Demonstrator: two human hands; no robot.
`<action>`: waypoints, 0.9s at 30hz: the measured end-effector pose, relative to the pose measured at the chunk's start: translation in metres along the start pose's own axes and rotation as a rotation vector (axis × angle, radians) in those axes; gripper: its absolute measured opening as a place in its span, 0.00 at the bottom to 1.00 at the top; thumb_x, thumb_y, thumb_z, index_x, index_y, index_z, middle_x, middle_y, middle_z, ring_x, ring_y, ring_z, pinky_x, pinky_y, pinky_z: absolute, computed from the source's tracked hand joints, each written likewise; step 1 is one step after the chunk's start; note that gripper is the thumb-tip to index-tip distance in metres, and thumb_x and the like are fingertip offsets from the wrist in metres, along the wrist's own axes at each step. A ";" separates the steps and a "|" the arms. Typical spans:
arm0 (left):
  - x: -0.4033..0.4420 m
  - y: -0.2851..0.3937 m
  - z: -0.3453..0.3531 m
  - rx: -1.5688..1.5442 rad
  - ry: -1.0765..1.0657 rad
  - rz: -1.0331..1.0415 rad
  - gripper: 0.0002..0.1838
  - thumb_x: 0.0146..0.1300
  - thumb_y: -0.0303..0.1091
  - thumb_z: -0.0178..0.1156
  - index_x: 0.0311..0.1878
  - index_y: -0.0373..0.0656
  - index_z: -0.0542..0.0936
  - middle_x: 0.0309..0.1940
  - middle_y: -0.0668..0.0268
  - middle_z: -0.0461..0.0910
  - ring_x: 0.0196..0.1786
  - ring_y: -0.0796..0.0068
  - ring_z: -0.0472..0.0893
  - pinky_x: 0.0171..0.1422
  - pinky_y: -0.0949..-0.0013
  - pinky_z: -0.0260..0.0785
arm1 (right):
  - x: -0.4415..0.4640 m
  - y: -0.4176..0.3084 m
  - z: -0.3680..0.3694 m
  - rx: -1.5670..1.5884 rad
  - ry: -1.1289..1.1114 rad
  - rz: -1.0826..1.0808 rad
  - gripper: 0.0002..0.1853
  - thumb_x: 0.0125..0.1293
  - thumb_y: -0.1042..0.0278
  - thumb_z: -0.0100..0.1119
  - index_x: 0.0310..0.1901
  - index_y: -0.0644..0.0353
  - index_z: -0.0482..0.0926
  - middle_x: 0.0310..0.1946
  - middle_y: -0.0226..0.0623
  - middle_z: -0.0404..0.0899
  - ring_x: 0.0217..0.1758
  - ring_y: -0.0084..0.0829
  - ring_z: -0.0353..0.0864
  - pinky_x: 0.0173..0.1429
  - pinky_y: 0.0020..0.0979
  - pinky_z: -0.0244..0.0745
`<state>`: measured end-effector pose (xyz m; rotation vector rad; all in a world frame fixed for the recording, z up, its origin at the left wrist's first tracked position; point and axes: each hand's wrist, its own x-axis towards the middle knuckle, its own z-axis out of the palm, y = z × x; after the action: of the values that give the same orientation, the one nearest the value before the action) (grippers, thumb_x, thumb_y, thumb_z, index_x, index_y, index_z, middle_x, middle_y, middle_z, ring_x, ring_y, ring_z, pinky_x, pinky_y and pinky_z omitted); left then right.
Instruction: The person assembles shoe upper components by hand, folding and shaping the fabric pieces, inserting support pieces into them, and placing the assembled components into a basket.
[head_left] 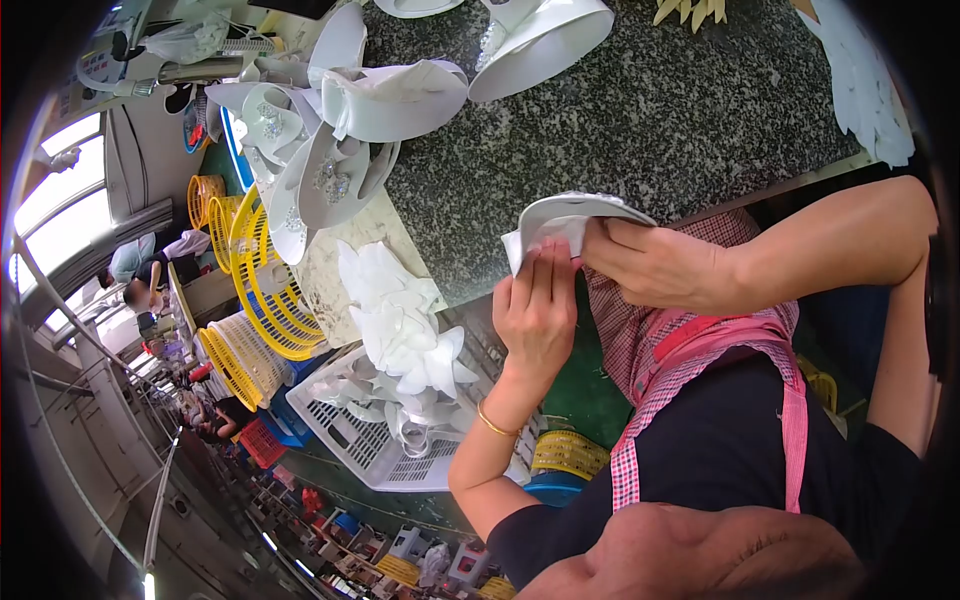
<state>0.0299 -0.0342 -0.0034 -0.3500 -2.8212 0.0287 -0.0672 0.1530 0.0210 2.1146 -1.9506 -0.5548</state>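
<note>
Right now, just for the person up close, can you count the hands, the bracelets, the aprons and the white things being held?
Hands: 2 (left hand, right hand)
Bracelets: 1 (gold bracelet)
Aprons: 1 (pink apron)
White things held: 1 (curved white piece; its layers can't be told apart)
Total: 5

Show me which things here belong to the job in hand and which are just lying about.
Probably the job:
white curved piece, between left hand and right hand
similar white pieces on the speckled worktop

Seemingly lying about:
yellow baskets
red crate
pale strips on the worktop
</note>
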 end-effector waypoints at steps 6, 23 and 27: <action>-0.006 -0.017 -0.009 -0.202 0.003 -0.047 0.13 0.64 0.31 0.64 0.50 0.38 0.83 0.47 0.64 0.83 0.51 0.68 0.82 0.47 0.66 0.70 | 0.031 -0.009 0.000 -0.218 0.093 -0.039 0.19 0.64 0.57 0.53 0.47 0.57 0.88 0.50 0.33 0.82 0.59 0.38 0.73 0.67 0.46 0.59; -0.024 -0.004 0.002 0.163 -0.115 -0.041 0.28 0.55 0.24 0.58 0.62 0.29 0.75 0.59 0.57 0.77 0.60 0.63 0.78 0.52 0.72 0.77 | 0.040 0.007 0.020 0.096 0.236 0.168 0.24 0.59 0.60 0.53 0.54 0.64 0.83 0.59 0.33 0.76 0.69 0.32 0.67 0.75 0.36 0.54; -0.019 -0.008 -0.003 0.129 -0.159 -0.032 0.28 0.56 0.24 0.57 0.63 0.29 0.76 0.60 0.57 0.77 0.60 0.63 0.78 0.47 0.73 0.76 | 0.037 0.009 0.023 0.159 0.227 0.166 0.26 0.58 0.62 0.55 0.56 0.66 0.81 0.59 0.33 0.76 0.69 0.31 0.67 0.75 0.36 0.55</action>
<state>0.0460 -0.0467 -0.0058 -0.2846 -2.9614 0.2412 -0.0829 0.1177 -0.0008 1.9766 -2.0705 -0.1258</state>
